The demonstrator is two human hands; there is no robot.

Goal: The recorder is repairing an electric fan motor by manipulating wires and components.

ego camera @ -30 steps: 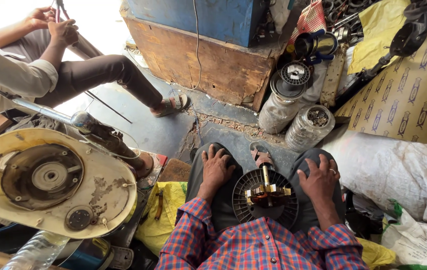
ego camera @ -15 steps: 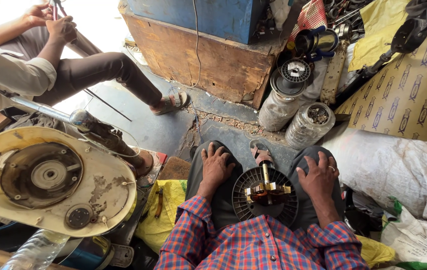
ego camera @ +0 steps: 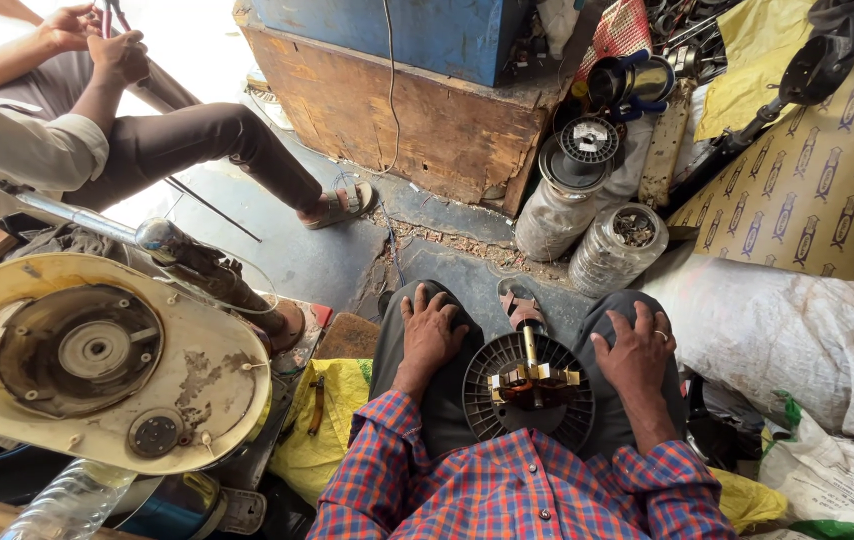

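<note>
Both hands lie open, left hand (ego camera: 431, 330) and right hand (ego camera: 637, 350) flanking black round motor part (ego camera: 529, 392); yellow patterned sheet (ego camera: 827, 190) right.

Fan motor (ego camera: 529, 392) in lap between hands; jars (ego camera: 615, 250) ahead, wooden box (ego camera: 417, 120) behind

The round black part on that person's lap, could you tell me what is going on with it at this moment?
The round black ribbed part, with a brass-coloured shaft piece at its middle, lies between the seated person's thighs. Neither hand grips it: the left hand rests flat on the left knee, and the right hand on the right thigh beside it. Across the floor, another person's hands work on a thin tool.
</note>
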